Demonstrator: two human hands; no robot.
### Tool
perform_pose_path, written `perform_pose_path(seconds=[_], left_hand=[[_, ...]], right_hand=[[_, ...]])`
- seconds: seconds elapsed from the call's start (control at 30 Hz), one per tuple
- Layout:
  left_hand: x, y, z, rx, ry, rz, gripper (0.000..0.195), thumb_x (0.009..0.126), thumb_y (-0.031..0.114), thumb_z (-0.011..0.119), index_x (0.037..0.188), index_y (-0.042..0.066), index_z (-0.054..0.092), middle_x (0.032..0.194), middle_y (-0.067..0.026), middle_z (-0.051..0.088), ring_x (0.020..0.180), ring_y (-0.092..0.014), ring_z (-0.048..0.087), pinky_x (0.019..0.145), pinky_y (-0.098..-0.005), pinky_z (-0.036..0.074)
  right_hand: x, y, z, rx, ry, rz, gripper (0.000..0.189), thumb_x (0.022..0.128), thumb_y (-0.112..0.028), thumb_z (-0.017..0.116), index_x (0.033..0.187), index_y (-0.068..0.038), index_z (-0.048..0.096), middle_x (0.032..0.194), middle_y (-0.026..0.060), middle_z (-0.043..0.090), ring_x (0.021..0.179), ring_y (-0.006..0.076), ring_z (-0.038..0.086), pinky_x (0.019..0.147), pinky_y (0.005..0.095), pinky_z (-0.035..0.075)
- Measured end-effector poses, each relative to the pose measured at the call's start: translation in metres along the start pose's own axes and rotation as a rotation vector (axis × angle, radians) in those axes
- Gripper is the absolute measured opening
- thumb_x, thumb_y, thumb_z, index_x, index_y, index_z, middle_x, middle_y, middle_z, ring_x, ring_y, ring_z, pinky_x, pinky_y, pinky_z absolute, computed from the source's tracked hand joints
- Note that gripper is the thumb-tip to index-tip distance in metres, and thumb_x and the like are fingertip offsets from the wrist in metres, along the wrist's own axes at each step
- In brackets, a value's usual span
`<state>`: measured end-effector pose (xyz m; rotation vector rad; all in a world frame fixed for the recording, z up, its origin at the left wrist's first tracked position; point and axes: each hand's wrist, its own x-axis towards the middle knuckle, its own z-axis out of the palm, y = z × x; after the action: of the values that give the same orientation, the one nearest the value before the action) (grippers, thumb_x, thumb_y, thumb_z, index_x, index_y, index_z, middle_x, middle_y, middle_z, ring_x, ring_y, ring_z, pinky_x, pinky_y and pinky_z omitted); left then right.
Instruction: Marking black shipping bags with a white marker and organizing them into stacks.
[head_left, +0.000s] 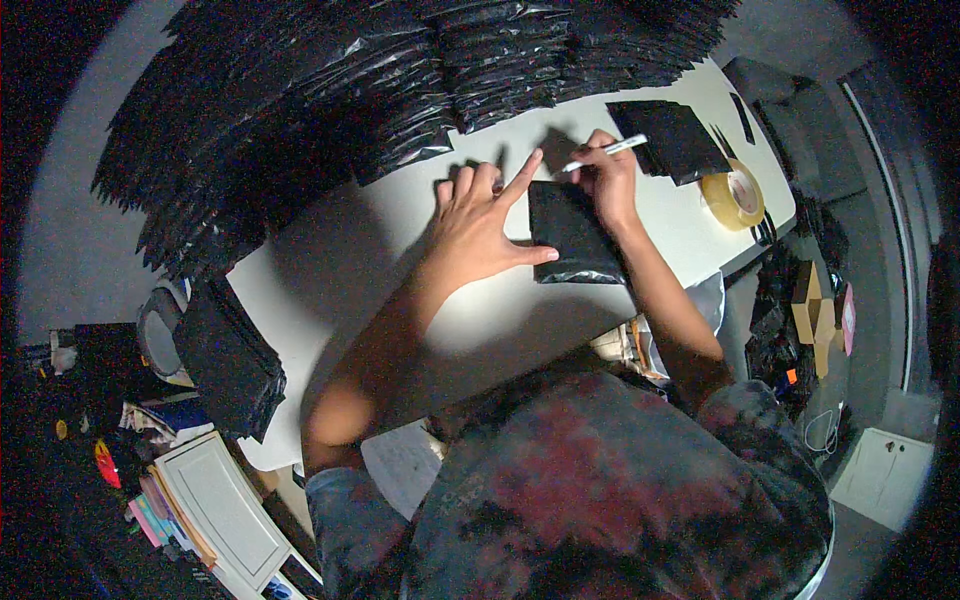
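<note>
A flat black plastic packet (574, 232) lies on the white table before me. My left hand (484, 225) is spread on the table at its left, the thumb resting on the packet's left part and the index finger stretched past its upper left corner. In my right hand (609, 180) is a white pen (624, 145), its tip pointing left above the packet's far edge. Whether the tip touches anything cannot be made out. My right wrist hides part of the packet's right side.
Tall stacks of black plastic packets (502, 67) line the table's far side. Another black packet (667, 139) and a roll of clear tape (733, 196) lie at the right. More black packets (225, 352) are piled at the left end. An open cardboard box (814, 307) is beyond the right edge.
</note>
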<state>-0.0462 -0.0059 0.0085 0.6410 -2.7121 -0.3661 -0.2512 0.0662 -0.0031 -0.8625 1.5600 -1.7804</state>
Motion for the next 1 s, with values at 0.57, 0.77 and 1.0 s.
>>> perform_pose_path(seconds=[0.57, 0.77, 1.0], left_hand=[[0.001, -0.009, 0.000, -0.620, 0.007, 0.022, 0.135, 0.063, 0.033, 0.094, 0.158, 0.008, 0.001, 0.127, -0.0277, 0.054, 0.115, -0.041, 0.059, 0.098, -0.0490, 0.049], [0.000, -0.028, 0.016, -0.987, 0.060, 0.103, 0.113, 0.075, 0.012, 0.083, 0.158, 0.010, 0.006, 0.141, -0.0242, 0.042, 0.129, -0.035, 0.049, 0.108, -0.0496, 0.044], [0.010, -0.036, 0.008, -1.166, 0.117, -0.065, 0.055, 0.096, 0.020, 0.062, 0.146, 0.012, 0.041, 0.096, 0.0018, 0.042, 0.083, -0.007, 0.039, 0.071, -0.0236, 0.038]], right_hand=[[-0.032, -0.016, 0.037, -0.137, -0.338, -0.050, 0.019, 0.091, -0.011, 0.049, 0.096, -0.001, 0.064, 0.081, 0.0085, 0.069, 0.063, 0.0133, 0.058, 0.059, 0.0281, 0.046], [-0.048, -0.046, 0.047, -0.738, -0.381, -0.252, 0.038, 0.094, -0.033, 0.062, 0.112, 0.000, 0.062, 0.102, 0.0179, 0.064, 0.082, 0.0338, 0.065, 0.074, 0.0411, 0.050], [-0.115, -0.079, -0.018, -1.298, -0.570, -0.485, 0.065, 0.083, -0.042, 0.071, 0.134, -0.004, 0.057, 0.120, 0.0156, 0.057, 0.108, 0.0363, 0.057, 0.093, 0.0433, 0.048]])
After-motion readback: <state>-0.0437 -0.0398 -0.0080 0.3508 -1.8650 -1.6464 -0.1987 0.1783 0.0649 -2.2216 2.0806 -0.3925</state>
